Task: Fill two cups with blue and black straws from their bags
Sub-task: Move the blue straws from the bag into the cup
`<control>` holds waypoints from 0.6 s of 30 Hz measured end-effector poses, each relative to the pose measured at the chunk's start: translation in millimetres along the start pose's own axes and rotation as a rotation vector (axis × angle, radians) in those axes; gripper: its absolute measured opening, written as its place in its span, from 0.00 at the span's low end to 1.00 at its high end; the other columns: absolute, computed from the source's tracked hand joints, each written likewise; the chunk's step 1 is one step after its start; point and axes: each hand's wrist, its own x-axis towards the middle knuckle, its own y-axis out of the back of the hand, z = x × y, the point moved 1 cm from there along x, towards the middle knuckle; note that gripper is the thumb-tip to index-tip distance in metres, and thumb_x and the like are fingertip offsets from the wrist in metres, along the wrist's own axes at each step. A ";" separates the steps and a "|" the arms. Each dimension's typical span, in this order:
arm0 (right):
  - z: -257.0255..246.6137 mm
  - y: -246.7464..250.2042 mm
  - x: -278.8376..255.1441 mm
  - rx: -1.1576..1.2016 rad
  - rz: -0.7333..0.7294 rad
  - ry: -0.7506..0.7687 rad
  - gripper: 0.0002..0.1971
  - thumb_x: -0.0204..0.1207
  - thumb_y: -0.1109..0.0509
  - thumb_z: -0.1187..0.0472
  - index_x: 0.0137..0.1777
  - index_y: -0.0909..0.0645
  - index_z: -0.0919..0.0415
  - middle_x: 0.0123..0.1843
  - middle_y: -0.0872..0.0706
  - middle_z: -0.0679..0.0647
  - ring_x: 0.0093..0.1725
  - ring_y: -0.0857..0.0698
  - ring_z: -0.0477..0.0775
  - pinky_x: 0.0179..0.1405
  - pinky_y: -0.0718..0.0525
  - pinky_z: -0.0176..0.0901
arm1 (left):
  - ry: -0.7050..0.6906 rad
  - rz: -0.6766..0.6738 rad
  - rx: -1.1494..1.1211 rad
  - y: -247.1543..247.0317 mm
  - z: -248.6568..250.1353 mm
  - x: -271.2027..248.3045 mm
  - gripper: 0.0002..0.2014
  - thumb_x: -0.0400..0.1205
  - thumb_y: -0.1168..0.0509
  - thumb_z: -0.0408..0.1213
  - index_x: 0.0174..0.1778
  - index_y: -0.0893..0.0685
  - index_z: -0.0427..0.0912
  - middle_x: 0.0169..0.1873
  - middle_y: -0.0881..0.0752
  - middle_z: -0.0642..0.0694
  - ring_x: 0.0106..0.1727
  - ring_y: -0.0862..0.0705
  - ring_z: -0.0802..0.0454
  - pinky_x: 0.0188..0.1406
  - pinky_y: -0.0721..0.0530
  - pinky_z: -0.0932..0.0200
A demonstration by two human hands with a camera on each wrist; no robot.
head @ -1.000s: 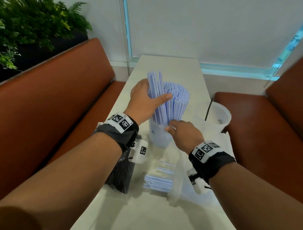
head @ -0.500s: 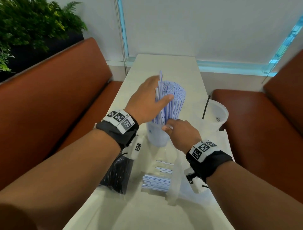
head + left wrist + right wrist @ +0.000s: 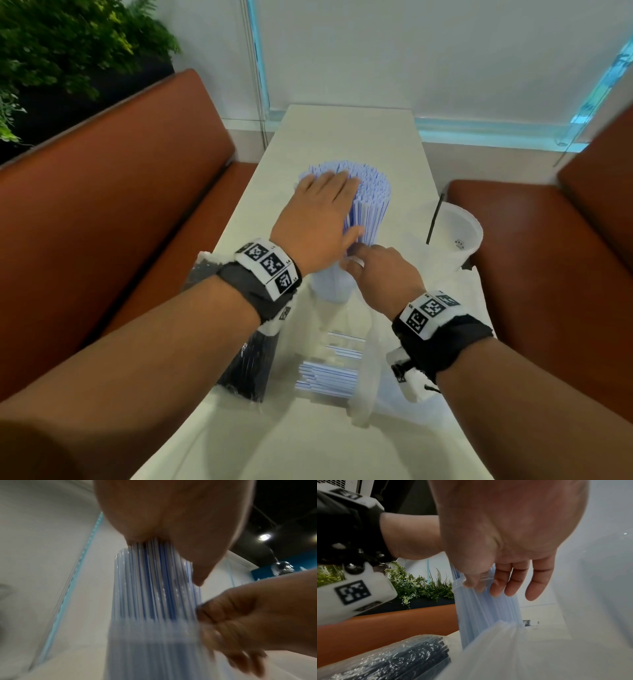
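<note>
Mostly hidden, left hand (image 3: 320, 209) lies flat atop blue straws (image 3: 371, 202); right hand (image 3: 383, 277) fingers blur at the cup (image 3: 330, 286).

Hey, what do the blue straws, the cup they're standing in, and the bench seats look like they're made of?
Blue straws: probably thin plastic, pale and semi-translucent with darker blue stripes and a slight sheen.
Cup: seemingly frosted translucent plastic; the straws show through its wall.
Bench seats: smooth reddish-brown upholstery with a soft sheen, likely leather or a vinyl imitation; the pictures cannot settle which.
</note>
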 end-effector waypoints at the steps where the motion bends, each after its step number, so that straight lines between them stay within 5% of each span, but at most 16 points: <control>1: 0.3 0.0 0.2 -0.012 0.000 0.005 0.12 0.88 0.43 0.47 0.64 0.22 0.45 0.55 0.17 0.52 0.56 0.19 0.59 0.46 0.18 0.52 | -0.006 -0.017 -0.026 -0.4 -2.9 0.3 0.38 0.84 0.39 0.60 0.85 0.35 0.41 0.84 0.33 0.42 0.85 0.37 0.43 0.85 0.46 0.44; 6: 1.3 -2.3 0.8 -0.020 0.016 0.010 0.09 0.88 0.43 0.49 0.59 0.23 0.47 0.53 0.18 0.52 0.56 0.20 0.59 0.45 0.21 0.51 | 0.200 0.137 -0.263 -3.7 -16.3 -12.5 0.45 0.75 0.38 0.74 0.85 0.36 0.54 0.87 0.41 0.44 0.88 0.47 0.43 0.84 0.45 0.34; 11: 4.0 -3.3 1.7 0.016 0.011 0.028 0.14 0.87 0.45 0.42 0.60 0.22 0.47 0.49 0.21 0.49 0.55 0.21 0.56 0.45 0.23 0.51 | 0.336 0.051 -0.544 -21.8 -10.8 6.9 0.48 0.71 0.26 0.68 0.85 0.37 0.59 0.88 0.50 0.50 0.88 0.53 0.49 0.86 0.43 0.42; 15: 7.8 -3.9 2.1 -0.021 0.014 0.024 0.16 0.88 0.47 0.40 0.59 0.24 0.48 0.46 0.24 0.48 0.54 0.23 0.56 0.43 0.25 0.50 | 0.344 0.047 -0.533 -22.4 -7.9 39.2 0.38 0.73 0.25 0.64 0.77 0.24 0.54 0.81 0.33 0.47 0.84 0.43 0.46 0.83 0.39 0.49; 18: 10.2 -4.7 4.2 -0.034 0.026 0.029 0.15 0.88 0.47 0.40 0.58 0.24 0.48 0.46 0.24 0.49 0.53 0.23 0.56 0.43 0.25 0.50 | 0.326 0.168 -0.509 -21.6 -11.6 49.9 0.31 0.74 0.26 0.62 0.70 0.18 0.52 0.74 0.26 0.49 0.79 0.35 0.47 0.76 0.33 0.57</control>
